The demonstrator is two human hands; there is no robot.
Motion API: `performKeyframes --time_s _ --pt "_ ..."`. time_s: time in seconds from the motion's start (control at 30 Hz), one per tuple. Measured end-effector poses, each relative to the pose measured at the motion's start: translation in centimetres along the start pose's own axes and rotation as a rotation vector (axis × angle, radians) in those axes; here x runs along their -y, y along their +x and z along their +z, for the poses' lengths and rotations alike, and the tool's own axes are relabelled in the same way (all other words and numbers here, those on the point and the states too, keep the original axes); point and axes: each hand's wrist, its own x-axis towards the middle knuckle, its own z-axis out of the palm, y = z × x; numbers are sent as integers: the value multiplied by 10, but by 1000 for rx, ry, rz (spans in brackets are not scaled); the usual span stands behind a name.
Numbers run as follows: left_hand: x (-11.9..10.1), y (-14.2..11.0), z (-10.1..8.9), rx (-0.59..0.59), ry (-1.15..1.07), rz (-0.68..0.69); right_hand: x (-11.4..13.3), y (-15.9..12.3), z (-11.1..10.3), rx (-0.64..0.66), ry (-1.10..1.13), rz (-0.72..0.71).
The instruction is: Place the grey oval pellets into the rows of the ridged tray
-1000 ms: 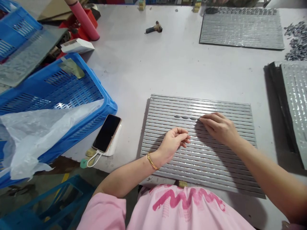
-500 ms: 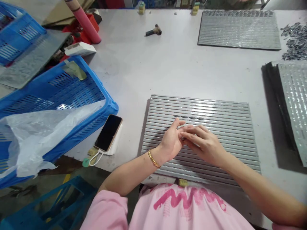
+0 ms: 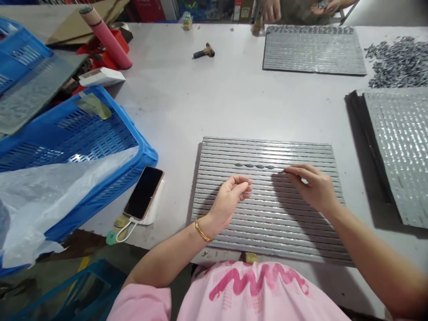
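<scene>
A grey ridged board (image 3: pixel 277 236) lies flat on the table before me. On one of its grooves is a short row of small dark leaf-shaped pieces (image 3: pixel 260 166), set end to end. At the right end of that row my right hand (image 3: pixel 312 185) has thumb and forefinger pinched on a small dark piece, mostly covered by the fingertips. My left hand (image 3: pixel 229 198) hovers over the board's left half, palm turned inward and fingers curled against the thumb. Whatever it holds is hidden.
A heap of small metal pieces (image 3: pixel 401 62) and stacked ridged boards (image 3: pixel 394 151) are on the right. Another board (image 3: pixel 314 51) lies at the back, near a co-worker's hands (image 3: pixel 271 10). Left are a blue crate (image 3: pixel 133 129) and a phone (image 3: pixel 144 192).
My right hand has left my left palm and moved right to the end of the row. My left hand has drawn slightly left and its fingers have curled. A co-worker's hands have come into view.
</scene>
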Motion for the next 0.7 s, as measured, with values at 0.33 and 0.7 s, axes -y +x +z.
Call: performKeyframes --time_s 0.33,0.7 --pt "7 1 -5 -17 91 41 -24 14 3 143 -136 -84" --pt "8 2 -3 -5 155 61 -15 21 15 141 -303 56"
